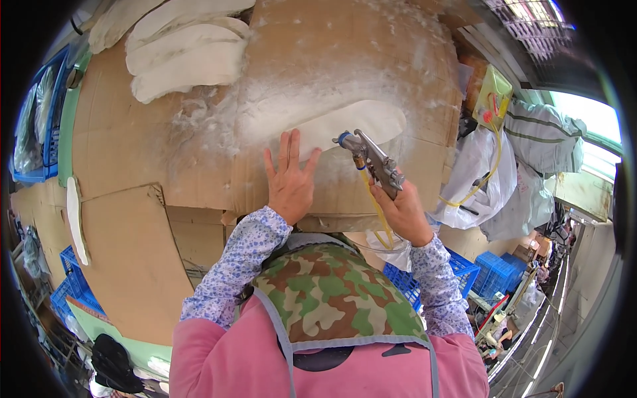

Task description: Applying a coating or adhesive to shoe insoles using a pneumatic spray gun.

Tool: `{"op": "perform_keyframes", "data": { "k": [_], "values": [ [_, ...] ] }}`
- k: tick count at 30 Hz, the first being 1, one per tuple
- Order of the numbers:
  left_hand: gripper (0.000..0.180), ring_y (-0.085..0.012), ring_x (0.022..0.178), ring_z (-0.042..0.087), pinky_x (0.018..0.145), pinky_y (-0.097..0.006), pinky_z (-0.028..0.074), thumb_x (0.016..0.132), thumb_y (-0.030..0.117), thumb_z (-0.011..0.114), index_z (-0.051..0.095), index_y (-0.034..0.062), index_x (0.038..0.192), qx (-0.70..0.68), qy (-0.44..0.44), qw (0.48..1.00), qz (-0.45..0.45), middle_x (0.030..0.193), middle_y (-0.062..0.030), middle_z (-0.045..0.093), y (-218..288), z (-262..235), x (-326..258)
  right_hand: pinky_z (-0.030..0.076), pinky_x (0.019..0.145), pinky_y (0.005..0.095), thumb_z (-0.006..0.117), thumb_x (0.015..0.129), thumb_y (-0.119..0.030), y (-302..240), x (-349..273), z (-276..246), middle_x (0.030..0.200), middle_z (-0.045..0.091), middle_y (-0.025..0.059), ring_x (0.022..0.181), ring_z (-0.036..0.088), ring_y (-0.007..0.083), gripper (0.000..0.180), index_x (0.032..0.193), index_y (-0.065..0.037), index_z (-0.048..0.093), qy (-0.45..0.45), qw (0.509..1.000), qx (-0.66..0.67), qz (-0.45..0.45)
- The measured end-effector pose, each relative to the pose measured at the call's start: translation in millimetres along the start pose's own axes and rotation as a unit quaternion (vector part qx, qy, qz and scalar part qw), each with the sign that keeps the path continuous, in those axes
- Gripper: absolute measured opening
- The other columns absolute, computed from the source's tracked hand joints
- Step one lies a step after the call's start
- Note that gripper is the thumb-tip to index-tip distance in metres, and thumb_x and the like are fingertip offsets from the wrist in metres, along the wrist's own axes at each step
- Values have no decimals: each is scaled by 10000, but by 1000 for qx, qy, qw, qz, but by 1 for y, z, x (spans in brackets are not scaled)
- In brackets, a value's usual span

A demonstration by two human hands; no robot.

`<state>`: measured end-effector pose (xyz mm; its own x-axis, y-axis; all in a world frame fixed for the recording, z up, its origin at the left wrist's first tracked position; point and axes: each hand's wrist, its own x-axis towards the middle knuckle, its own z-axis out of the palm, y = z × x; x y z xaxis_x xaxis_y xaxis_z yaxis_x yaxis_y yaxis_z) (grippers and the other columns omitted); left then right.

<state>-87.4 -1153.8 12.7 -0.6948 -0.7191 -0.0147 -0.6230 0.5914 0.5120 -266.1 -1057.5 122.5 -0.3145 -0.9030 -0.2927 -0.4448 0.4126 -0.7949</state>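
While right hand clasps spray gun — left hand splayed — blue crate holds plastic.

To my right I see blue crates and a striped sack; low left, perhaps a black bag.

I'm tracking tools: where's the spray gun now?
The spray gun is right of centre in the head view, in the right hand, near the white flat piece.
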Motion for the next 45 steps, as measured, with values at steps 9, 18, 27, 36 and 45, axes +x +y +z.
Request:
{"op": "perform_keyframes", "data": {
  "k": [9,18,27,36,45],
  "values": [
    [513,-372,1392,119,1060,-620,99,760,50,542,514,139,1265,-23,24,999,-19,1482,-227,168,-13,0,-20,444,687,333,571,863,-59,-16,-3,23,810,575,151,723,548,259,196,1036,12,515,-59,998,2,6],
    [574,-386,1382,129,1056,-623,104,742,27,555,487,157,1297,-34,29,998,-32,1476,-233,167,-17,4,-31,449,686,345,575,860,-54,-17,-3,37,836,583,193,746,568,287,263,1095,22,488,-62,998,1,-5],
    [568,-388,1376,142,1052,-610,124,734,23,539,510,158,1286,-21,34,999,-37,1468,-234,189,-12,3,-27,441,656,310,566,859,-32,3,3,16,767,555,114,676,501,201,195,1045,1,518,10,1000,7,-10],
    [350,-343,1106,426,899,-498,315,753,35,539,529,69,1101,-146,126,979,-64,1254,-188,431,-20,-1,0,448,698,288,574,860,-32,34,9,-24,826,586,105,748,537,162,165,1020,2,550,86,996,4,29],
    [380,-255,784,507,710,-350,442,779,-35,519,477,-10,1156,-283,125,940,-142,940,-145,501,-36,4,32,446,677,264,599,858,-57,72,9,-56,823,598,47,735,518,99,177,1018,8,561,162,979,67,100]
  ]
}}
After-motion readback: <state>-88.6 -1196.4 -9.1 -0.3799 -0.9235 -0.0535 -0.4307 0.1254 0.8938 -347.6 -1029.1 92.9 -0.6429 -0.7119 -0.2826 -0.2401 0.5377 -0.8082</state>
